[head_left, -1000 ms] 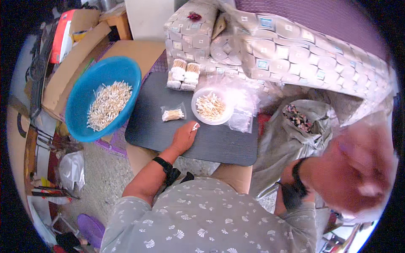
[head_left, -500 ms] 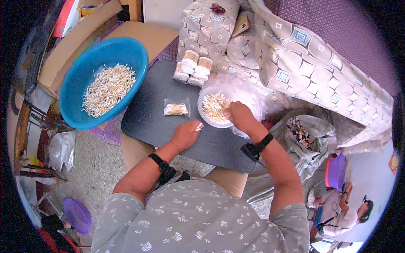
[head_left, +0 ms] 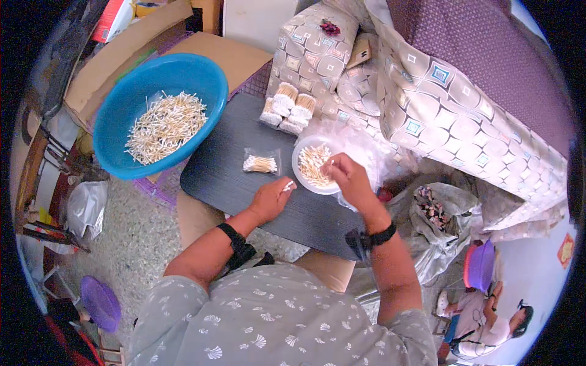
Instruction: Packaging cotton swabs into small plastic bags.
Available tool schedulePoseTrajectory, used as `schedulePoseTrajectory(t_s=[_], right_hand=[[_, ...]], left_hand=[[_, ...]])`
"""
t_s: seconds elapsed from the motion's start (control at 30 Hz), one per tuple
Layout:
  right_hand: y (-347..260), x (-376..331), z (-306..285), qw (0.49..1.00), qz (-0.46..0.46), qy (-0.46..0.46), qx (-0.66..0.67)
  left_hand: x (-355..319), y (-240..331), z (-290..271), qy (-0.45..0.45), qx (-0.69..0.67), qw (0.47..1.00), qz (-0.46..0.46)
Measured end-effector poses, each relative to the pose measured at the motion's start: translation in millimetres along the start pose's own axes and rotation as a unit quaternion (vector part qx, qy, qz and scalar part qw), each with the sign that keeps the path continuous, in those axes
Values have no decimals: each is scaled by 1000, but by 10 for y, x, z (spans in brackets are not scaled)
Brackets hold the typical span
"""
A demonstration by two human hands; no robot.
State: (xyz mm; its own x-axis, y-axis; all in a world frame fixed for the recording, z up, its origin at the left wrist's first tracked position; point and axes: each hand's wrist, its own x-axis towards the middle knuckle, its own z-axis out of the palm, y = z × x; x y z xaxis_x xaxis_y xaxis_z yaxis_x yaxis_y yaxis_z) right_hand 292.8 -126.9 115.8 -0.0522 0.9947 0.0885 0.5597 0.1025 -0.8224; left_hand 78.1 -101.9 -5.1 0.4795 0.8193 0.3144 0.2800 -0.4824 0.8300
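Observation:
My left hand (head_left: 272,199) is closed over the near part of the dark tabletop (head_left: 226,146), and white tips of cotton swabs (head_left: 289,185) stick out between its fingers. At the right rim of a white round bowl (head_left: 303,183) heaped with cotton swabs (head_left: 313,163), my right hand (head_left: 351,178) has its thumb and fingers pinched together. A white tip shows at that pinch, so it seems to hold a swab. Between the bowl and the blue basin lies a small clear bag of swabs (head_left: 260,164). Several filled packs of swabs (head_left: 287,108) are stacked at the table's far edge.
A large blue basin (head_left: 215,116) with loose swabs stands left of the table. Clear plastic bags (head_left: 366,152) lie right of the bowl, beside a patterned sofa cover (head_left: 464,110). A grey sack (head_left: 452,229) stands at the right. Another person (head_left: 488,323) sits at far right.
My right hand has lifted slightly out of the bowl's swabs with fingers pinched. My left hand stays closed on its swabs. The whole view has shifted a little.

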Motion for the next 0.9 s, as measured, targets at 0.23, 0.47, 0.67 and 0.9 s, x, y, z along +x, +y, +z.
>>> schedulePoseTrajectory(t_s=[0.23, 0.47, 0.67, 0.9], right_hand=[[45, -430, 796, 958, 173, -75, 214], [504, -440, 1219, 980, 76, 21, 185], [520, -471, 1298, 984, 51, 57, 159], [526, -472, 1325, 980, 63, 66, 178]], left_hand=[[147, -96, -69, -18, -187, 974, -129], [170, -76, -122, -75, -304, 933, -175], [154, -85, -162, -123, -305, 925, -188], [150, -84, -162, -144, -278, 938, -152]])
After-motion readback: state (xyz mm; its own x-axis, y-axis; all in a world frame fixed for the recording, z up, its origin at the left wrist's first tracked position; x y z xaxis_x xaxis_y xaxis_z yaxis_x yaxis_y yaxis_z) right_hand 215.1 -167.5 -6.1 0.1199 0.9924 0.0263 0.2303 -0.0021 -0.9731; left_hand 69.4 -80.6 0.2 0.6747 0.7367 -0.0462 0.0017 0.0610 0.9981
